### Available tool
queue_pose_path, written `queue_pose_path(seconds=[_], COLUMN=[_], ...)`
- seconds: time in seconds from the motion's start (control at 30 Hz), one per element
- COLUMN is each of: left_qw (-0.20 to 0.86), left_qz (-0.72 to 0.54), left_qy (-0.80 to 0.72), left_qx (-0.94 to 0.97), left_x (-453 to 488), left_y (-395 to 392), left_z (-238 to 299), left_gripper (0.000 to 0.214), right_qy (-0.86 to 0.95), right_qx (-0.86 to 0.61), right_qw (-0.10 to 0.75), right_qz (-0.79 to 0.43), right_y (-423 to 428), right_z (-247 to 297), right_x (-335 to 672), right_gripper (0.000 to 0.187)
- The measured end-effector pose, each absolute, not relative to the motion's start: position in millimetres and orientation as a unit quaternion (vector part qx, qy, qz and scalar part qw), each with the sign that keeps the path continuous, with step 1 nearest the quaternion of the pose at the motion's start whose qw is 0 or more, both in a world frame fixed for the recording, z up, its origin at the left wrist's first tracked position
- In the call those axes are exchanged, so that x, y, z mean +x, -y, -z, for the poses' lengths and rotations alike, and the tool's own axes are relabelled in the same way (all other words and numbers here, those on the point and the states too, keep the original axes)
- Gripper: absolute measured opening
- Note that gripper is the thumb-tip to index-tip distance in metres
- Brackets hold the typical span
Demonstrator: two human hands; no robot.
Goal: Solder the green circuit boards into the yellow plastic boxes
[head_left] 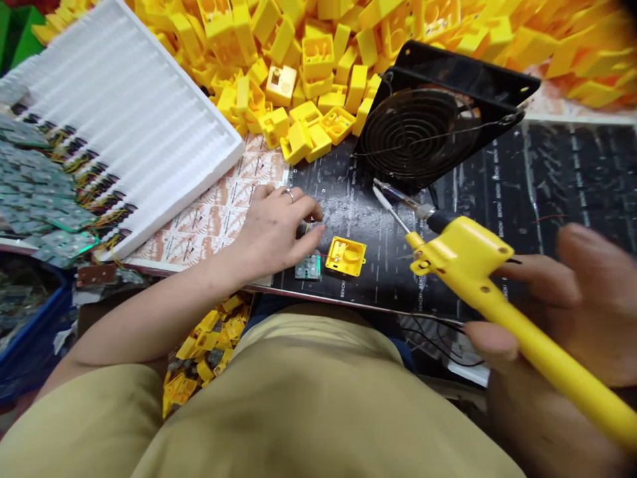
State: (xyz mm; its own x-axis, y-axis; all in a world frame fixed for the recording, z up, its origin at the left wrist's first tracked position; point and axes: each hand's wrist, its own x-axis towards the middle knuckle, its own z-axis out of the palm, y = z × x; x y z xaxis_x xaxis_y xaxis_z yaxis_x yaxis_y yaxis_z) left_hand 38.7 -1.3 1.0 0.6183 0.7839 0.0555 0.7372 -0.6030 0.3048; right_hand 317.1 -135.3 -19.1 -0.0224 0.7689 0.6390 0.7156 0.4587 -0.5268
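My right hand (587, 312), partly blurred, grips a yellow soldering gun (455, 249) with a metal tip and a thin white-ended tube pointing toward the fan. My left hand (279, 226), a ring on one finger, rests low over the black bench with its fingers curled. Its thumb and forefinger are bent around a small dark part that the hand mostly hides. Just below those fingertips lies a small circuit board (308, 266) with a green glow. Right beside it sits an open yellow plastic case (347, 256), and a thin red wire runs between the two.
A black fan (413, 133) with a wire grille stands tilted behind the soldering gun. Yellow cases (308, 60) are heaped along the back. On the left, a white ridged foam tray (134, 113) borders wired circuit boards (44, 179). A blue bin (34, 352) stands lower left.
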Motion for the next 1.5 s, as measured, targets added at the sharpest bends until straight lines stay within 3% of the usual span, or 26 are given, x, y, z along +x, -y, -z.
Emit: queue_pose_path(seconds=[0.07, 0.17, 0.3, 0.43, 0.6, 0.7, 0.8, 0.97, 1.17, 1.37, 1.5], left_qw=[0.066, 0.022, 0.018, 0.01, 0.115, 0.077, -0.009, -0.05, -0.06, 0.019, -0.019], left_qz=[-0.049, 0.034, 0.085, 0.065, -0.01, -0.018, 0.038, 0.15, 0.136, 0.091, 0.139], left_qy=[-0.415, -0.391, -0.376, -0.376, -0.397, -0.439, -0.419, -0.372, -0.379, -0.455, -0.427], left_qx=[0.906, 0.92, 0.922, 0.924, 0.911, 0.895, 0.907, 0.915, 0.913, 0.885, 0.893], left_x=[46.5, 56.9, 60.0, 51.4, 38.9, 39.5, 48.4, 70.4, 65.8, 46.9, 59.3], left_y=[3.0, 3.7, 6.2, 10.7, 10.3, 8.4, 8.8, 17.0, 22.0, 12.7, 14.6], left_z=[-2.0, -3.5, -4.5, -1.3, 1.1, -1.8, -6.9, -17.0, -14.7, -13.2, -19.3], left_gripper=[0.036, 0.034, 0.023, 0.025, 0.024, 0.026, 0.027, 0.032, 0.034, 0.026, 0.026], right_qy=[0.656, 0.604, 0.607, 0.58, 0.451, 0.421, 0.426, 0.463, 0.486, 0.439, 0.444], right_qx=[-0.546, -0.556, -0.545, -0.564, -0.559, -0.531, -0.512, -0.524, -0.533, -0.54, -0.533], right_qw=[0.519, 0.571, 0.577, 0.587, 0.695, 0.73, 0.734, 0.708, 0.686, 0.703, 0.711], right_qz=[-0.047, -0.015, -0.036, -0.037, -0.036, -0.095, -0.133, -0.093, -0.091, -0.146, -0.115], right_y=[139.7, 137.7, 131.8, 130.5, 113.4, 102.3, 99.7, 102.8, 107.1, 113.3, 112.2], right_z=[23.7, 27.0, 24.2, 24.0, 35.0, 36.8, 34.5, 34.6, 38.5, 36.7, 35.6], right_x=[318.4, 316.0, 312.5, 312.4, 319.8, 322.4, 320.3, 316.3, 319.8, 318.0, 315.6], right_gripper=[0.076, 0.056, 0.045, 0.041, 0.034, 0.024, 0.021, 0.021, 0.021, 0.026, 0.026])
